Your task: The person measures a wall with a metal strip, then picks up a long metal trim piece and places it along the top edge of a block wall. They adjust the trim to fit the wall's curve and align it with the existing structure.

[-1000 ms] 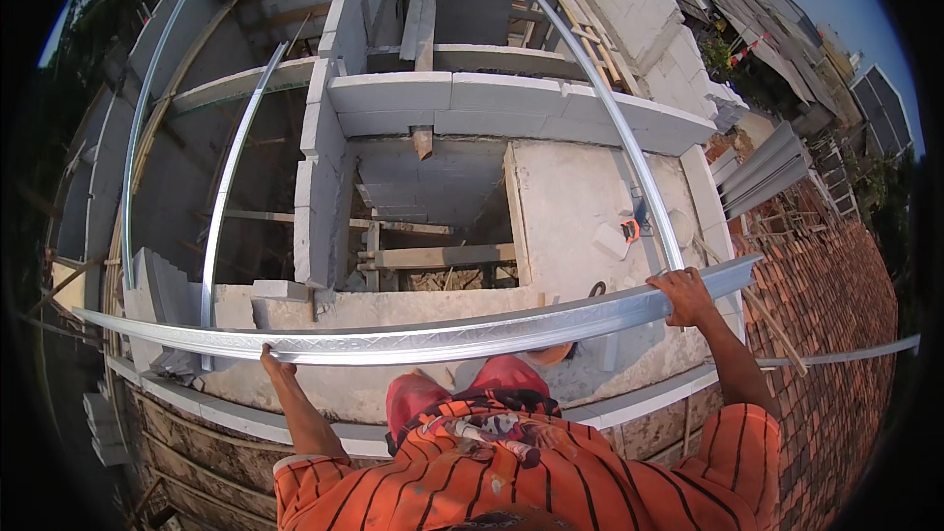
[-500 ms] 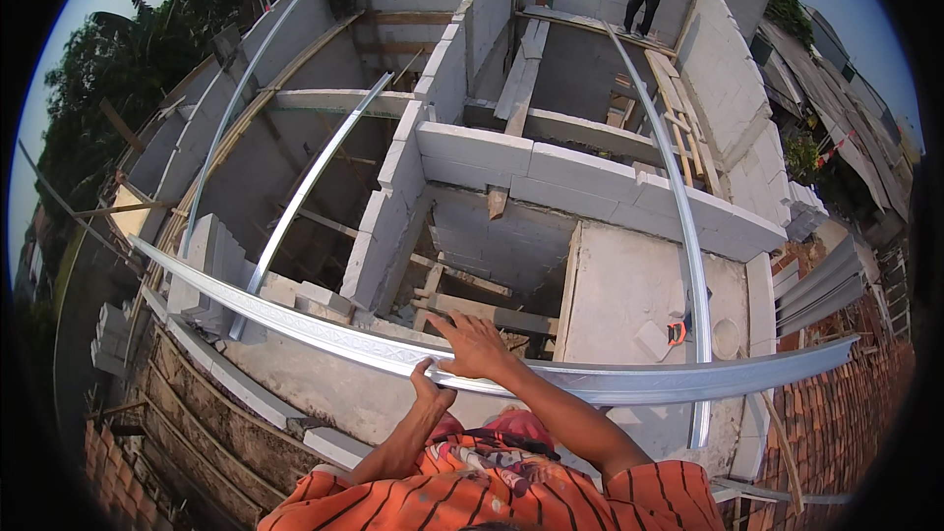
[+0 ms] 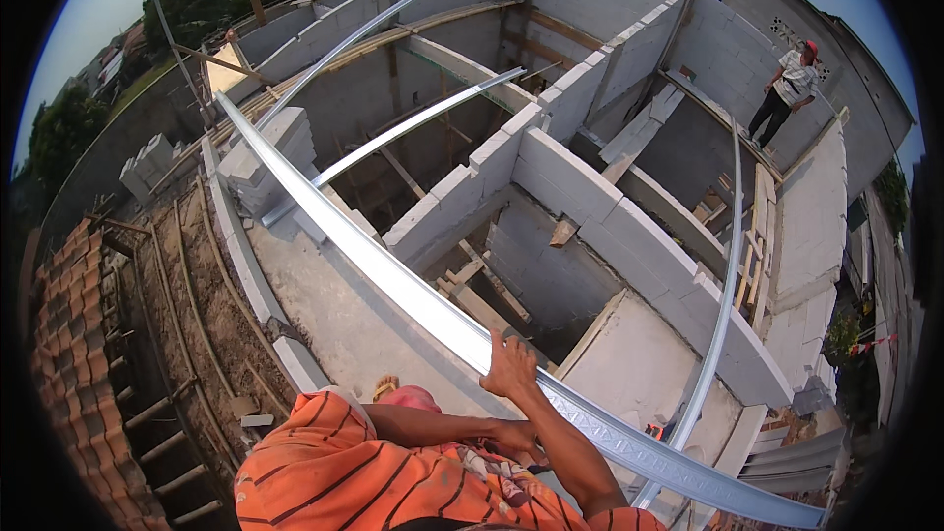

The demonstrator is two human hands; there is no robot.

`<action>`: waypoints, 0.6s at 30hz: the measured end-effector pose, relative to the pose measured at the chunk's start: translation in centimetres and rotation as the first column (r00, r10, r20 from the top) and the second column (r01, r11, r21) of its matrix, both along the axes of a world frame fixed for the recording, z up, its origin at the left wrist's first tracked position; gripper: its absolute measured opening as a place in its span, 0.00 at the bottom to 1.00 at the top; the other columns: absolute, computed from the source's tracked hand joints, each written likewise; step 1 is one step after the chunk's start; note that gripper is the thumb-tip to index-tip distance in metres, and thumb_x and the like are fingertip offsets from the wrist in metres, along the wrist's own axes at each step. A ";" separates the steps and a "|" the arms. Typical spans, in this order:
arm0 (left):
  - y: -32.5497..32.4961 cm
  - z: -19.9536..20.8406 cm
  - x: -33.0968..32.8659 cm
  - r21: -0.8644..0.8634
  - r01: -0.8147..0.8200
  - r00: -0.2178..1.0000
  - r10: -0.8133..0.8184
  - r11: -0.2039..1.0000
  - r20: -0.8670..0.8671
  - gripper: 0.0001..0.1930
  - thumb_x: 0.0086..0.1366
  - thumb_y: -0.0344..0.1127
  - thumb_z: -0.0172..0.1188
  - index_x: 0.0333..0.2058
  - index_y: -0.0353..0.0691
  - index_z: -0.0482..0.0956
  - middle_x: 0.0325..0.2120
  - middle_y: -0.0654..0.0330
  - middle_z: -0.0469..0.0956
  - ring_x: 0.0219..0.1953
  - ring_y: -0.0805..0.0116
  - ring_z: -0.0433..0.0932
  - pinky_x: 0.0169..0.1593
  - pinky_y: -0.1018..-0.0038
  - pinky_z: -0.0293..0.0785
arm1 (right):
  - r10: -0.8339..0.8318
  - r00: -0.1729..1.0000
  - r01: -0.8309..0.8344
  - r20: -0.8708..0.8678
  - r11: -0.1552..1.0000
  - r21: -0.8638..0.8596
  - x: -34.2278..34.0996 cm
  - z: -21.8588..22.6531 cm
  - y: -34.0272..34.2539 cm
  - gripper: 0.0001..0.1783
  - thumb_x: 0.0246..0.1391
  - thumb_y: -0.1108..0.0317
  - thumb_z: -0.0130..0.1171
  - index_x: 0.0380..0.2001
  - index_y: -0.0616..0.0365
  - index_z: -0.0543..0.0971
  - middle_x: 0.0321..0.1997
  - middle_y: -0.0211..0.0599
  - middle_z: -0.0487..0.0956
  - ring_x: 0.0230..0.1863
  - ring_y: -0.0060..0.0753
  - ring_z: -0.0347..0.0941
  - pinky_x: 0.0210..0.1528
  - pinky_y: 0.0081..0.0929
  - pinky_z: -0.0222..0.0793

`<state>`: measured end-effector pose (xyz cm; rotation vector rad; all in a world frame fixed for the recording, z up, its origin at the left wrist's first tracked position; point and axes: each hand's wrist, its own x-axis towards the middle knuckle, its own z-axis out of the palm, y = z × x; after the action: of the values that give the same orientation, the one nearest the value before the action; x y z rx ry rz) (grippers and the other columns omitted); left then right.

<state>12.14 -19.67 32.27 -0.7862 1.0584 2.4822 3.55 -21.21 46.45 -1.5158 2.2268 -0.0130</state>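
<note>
A long shiny steel channel (image 3: 393,270) runs slantwise in front of me, from the block stack at the far left down to the lower right. My right hand (image 3: 509,369) is closed round its edge near the middle, fingertips up. Below it, my left hand (image 3: 513,436) sits close to my body, partly covered by my right forearm; its fingers do not show. Another steel channel (image 3: 710,359) passes beneath the right part of the long one. Two more, a shorter channel (image 3: 418,128) and a long curved-looking one (image 3: 383,15), reach across the far walls.
Light block walls (image 3: 629,226) divide open pits with wooden boards. Grey blocks (image 3: 270,152) are stacked at the left. A concrete ledge (image 3: 315,295) lies under me, with a tiled roof (image 3: 84,374) below left. Another person (image 3: 790,88) stands on the far right wall.
The view has swung right and the channel now slants more steeply. My right hand has moved onto its edge; my left hand has dropped from the channel toward my body.
</note>
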 end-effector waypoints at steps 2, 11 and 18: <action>-2.4 -3.1 1.3 -0.044 0.094 0.995 -0.093 0.995 0.027 0.30 0.63 0.61 0.43 0.56 0.49 0.67 0.56 0.58 0.68 0.59 0.57 0.65 0.60 0.58 0.61 | -0.021 0.999 0.022 -0.035 0.999 0.034 -1.2 1.7 5.1 0.52 0.31 0.57 0.72 0.60 0.55 0.56 0.49 0.52 0.70 0.53 0.54 0.69 0.53 0.49 0.64; -28.2 -3.0 12.5 0.198 -0.924 0.243 0.902 0.327 -0.357 0.31 0.67 0.60 0.38 0.50 0.38 0.71 0.43 0.45 0.76 0.42 0.48 0.77 0.43 0.57 0.78 | -0.216 0.972 0.216 -0.096 0.976 -0.012 -5.3 15.9 25.9 0.49 0.21 0.68 0.73 0.55 0.48 0.66 0.45 0.40 0.72 0.50 0.45 0.69 0.51 0.44 0.62; -34.7 2.6 13.7 0.425 -0.890 -0.162 0.753 0.168 -0.638 0.52 0.54 0.61 0.54 0.63 0.26 0.43 0.62 0.39 0.55 0.63 0.46 0.57 0.70 0.55 0.43 | -0.280 0.808 0.157 -0.518 0.950 -0.269 -6.4 23.1 30.1 0.38 0.20 0.77 0.68 0.45 0.48 0.74 0.42 0.36 0.73 0.47 0.42 0.69 0.52 0.47 0.59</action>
<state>25.88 -54.38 34.83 -0.3873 1.1687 4.3285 -2.86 8.88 69.52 -1.4930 2.9444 0.1358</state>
